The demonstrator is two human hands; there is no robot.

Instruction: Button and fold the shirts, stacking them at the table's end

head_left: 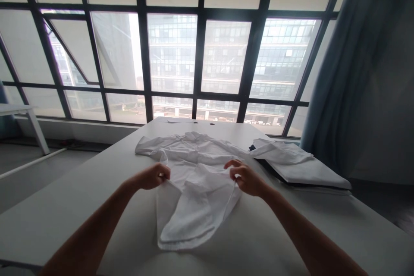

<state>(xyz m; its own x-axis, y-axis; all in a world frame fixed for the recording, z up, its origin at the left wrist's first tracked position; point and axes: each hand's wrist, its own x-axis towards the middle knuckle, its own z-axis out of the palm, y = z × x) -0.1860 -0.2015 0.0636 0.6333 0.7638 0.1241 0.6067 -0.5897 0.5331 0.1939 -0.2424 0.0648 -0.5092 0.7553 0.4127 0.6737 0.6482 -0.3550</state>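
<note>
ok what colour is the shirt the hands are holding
The shirt is plain white with no visible pattern; it shows best in the head view.

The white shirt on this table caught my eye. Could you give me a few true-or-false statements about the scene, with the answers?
The left hand pinches the white shirt. True.
The right hand lies flat, away from the cloth. False: it pinches the shirt too.
The shirt lies on a white table. True.
A blue curtain hangs at the right of the window. True.
The window looks onto open fields. False: it faces a glass-fronted building.
</note>
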